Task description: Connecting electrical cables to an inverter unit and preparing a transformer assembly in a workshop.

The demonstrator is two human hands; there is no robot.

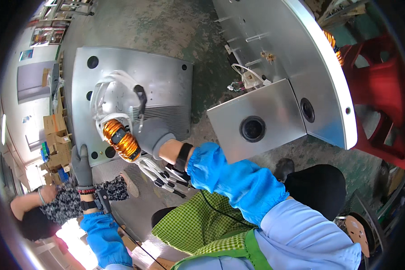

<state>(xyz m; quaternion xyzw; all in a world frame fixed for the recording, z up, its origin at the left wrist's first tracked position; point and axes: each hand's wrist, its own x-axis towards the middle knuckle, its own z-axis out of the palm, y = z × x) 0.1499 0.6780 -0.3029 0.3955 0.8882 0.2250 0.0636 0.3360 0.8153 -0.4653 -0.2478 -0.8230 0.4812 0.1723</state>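
Observation:
My right hand (153,136), in a grey glove, is closed at a copper-wound coil (121,140) with black bands and holds it over a metal panel. White cables (104,87) loop up from the coil in a blur, with a black-sleeved end (141,100). More white leads (159,173) with black tips hang below it. The glove's fingers are partly hidden behind the coil. My left hand (81,167), also in a grey glove, touches the near left corner of the metal panel (135,67), fingers stretched out. Round dark holes and a ribbed vent mark this panel.
A large upright metal housing (310,58) stands at right, with a smaller plate (265,119) bearing a black ring and white wiring (251,80). Behind it is a red plastic stool (378,85). Another person's arm (27,203) shows at left. Cardboard boxes (54,123) are stacked beyond.

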